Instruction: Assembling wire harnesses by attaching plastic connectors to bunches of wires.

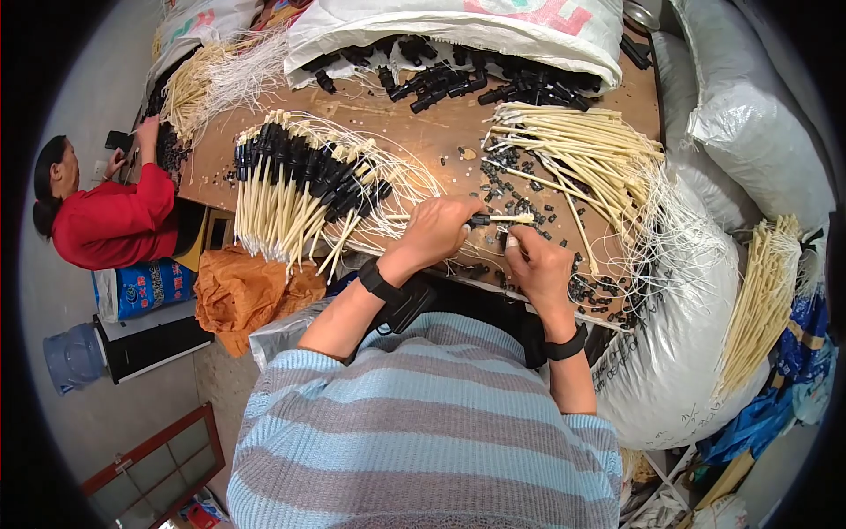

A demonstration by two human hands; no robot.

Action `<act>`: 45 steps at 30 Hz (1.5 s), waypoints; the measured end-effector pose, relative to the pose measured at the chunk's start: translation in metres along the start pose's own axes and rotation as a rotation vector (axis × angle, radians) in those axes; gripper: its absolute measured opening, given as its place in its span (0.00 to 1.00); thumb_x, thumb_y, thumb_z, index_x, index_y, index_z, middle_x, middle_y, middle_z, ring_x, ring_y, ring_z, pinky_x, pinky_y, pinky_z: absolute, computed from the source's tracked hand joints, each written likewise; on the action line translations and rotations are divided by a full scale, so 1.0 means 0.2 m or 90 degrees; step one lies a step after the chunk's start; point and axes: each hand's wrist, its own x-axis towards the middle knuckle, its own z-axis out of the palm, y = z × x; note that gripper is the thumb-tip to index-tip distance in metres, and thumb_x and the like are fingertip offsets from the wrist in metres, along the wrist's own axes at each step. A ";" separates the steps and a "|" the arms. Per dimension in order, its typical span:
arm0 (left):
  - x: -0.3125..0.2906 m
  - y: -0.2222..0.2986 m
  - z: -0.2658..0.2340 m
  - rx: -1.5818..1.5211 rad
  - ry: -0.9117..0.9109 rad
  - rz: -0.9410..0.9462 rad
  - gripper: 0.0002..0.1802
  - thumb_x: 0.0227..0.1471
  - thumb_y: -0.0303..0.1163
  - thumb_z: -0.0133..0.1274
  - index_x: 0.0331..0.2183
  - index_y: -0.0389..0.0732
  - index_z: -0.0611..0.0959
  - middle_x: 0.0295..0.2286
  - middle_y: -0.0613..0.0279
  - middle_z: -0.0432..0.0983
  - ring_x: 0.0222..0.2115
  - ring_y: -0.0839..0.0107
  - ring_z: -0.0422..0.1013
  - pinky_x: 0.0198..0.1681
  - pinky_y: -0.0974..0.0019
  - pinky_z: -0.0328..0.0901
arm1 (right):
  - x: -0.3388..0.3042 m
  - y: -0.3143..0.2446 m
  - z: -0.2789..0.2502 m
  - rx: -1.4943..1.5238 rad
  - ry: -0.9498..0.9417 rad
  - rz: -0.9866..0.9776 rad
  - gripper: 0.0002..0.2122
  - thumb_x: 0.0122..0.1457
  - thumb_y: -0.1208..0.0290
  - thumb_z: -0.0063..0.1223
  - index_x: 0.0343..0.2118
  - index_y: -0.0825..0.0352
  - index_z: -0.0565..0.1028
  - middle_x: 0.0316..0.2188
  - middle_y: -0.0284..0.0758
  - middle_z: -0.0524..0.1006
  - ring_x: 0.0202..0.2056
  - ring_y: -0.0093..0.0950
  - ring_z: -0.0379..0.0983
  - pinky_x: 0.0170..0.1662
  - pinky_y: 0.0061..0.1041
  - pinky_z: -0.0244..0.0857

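My left hand (pixel 436 231) is closed around a cream tube with a black plastic fitting (pixel 480 219) on it, held level over the table's near edge. The tube's pale end sticks out to the right. Just below that end, the fingers of my right hand (pixel 542 264) are pinched together; whatever is between them is too small to make out. To the left lies a fanned pile of cream tubes with black fittings (pixel 304 167) and white strings. Plain cream tubes (pixel 577 145) are heaped at the right. Small black plastic pieces (pixel 520 182) lie scattered between the piles.
At the back of the brown table (pixel 388 123), a white woven sack (pixel 458 35) spills black fittings (pixel 445 84). Bulging white sacks (pixel 674 353) crowd the right side. A person in red (pixel 119 216) works at the far left. An orange cloth (pixel 251 295) hangs below the table's edge.
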 end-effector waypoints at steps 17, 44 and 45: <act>0.06 0.12 -0.06 -0.286 -0.102 -0.116 0.19 0.40 0.23 0.51 0.40 0.38 0.78 0.30 0.51 0.77 0.33 0.54 0.74 0.37 0.57 0.66 | -0.02 -0.02 0.06 0.143 0.000 0.051 0.06 0.50 0.77 0.58 0.33 0.66 0.80 0.16 0.37 0.74 0.16 0.26 0.70 0.22 0.24 0.62; 0.03 0.08 -0.04 -0.189 -0.030 0.109 0.23 0.37 0.23 0.55 0.42 0.41 0.76 0.28 0.57 0.78 0.32 0.53 0.73 0.37 0.58 0.66 | -0.01 -0.06 0.02 0.040 -0.102 0.008 0.10 0.53 0.78 0.52 0.39 0.63 0.75 0.22 0.43 0.74 0.23 0.43 0.73 0.26 0.33 0.65; 0.03 0.09 -0.05 -0.180 0.034 0.127 0.16 0.38 0.23 0.55 0.36 0.41 0.78 0.27 0.62 0.77 0.30 0.60 0.72 0.37 0.62 0.66 | -0.02 -0.03 0.04 0.028 -0.111 0.035 0.09 0.54 0.77 0.53 0.39 0.62 0.75 0.23 0.44 0.75 0.25 0.44 0.73 0.26 0.35 0.66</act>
